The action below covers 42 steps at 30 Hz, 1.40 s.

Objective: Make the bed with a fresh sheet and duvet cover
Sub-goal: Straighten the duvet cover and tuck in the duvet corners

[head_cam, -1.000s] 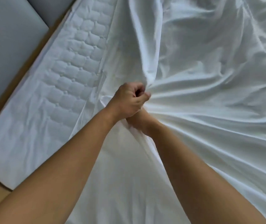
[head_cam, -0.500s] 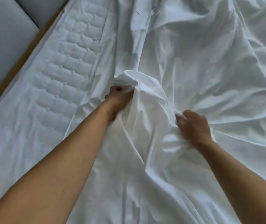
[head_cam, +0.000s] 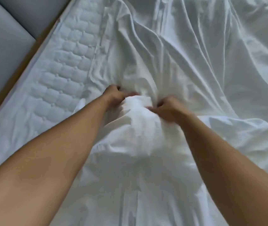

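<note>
Sheet-spreading step: left hand (head_cam: 113, 95) and right hand (head_cam: 167, 106) both clenched on bunched white sheet (head_cam: 138, 121) over part-bare mattress (head_cam: 64, 70); next, likely drawing it leftward.

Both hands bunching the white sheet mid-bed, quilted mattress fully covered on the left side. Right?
Not quite. The head view shows the left hand and right hand gripping a bunch of the white sheet, but the quilted mattress is bare along its left side: the sheet's edge stops short of it.
</note>
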Each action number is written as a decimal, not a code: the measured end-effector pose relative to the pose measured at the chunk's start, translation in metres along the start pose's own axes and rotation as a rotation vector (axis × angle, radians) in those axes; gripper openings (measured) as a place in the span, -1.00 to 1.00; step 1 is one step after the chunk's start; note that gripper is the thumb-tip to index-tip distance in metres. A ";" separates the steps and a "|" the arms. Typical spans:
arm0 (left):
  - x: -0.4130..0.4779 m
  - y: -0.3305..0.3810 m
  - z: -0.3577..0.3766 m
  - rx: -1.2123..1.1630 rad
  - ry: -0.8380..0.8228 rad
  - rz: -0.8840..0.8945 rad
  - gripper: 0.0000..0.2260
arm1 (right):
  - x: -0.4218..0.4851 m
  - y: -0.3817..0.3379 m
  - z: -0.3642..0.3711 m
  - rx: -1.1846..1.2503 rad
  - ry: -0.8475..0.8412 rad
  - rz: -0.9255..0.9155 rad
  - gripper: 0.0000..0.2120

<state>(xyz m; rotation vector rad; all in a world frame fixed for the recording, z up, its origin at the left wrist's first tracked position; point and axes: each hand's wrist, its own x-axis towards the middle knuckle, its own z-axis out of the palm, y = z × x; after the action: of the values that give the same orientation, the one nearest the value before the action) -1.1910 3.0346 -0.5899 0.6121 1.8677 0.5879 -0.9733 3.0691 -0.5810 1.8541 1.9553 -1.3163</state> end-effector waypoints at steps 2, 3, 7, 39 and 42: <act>0.010 0.001 0.021 0.195 -0.049 0.042 -0.64 | 0.005 -0.007 0.042 -0.071 -0.210 0.017 -0.55; 0.014 0.007 0.028 0.346 -0.039 0.101 -0.70 | 0.004 -0.010 0.056 -0.084 -0.214 -0.024 -0.56; 0.026 0.046 -0.023 0.573 0.333 0.509 -0.74 | 0.005 -0.034 0.078 0.307 0.452 -0.290 -0.72; -0.066 -0.171 -0.110 0.805 0.500 0.114 -0.81 | 0.011 -0.026 0.140 -0.271 0.391 -0.013 -0.38; -0.067 -0.170 -0.110 0.695 0.568 -0.065 -0.52 | 0.016 -0.016 0.123 -0.299 0.291 -0.203 -0.71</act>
<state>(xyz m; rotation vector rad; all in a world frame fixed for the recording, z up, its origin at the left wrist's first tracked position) -1.2958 2.8505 -0.6164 0.8840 2.6453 0.0368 -1.0456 3.0019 -0.6581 1.8186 2.3850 -0.7683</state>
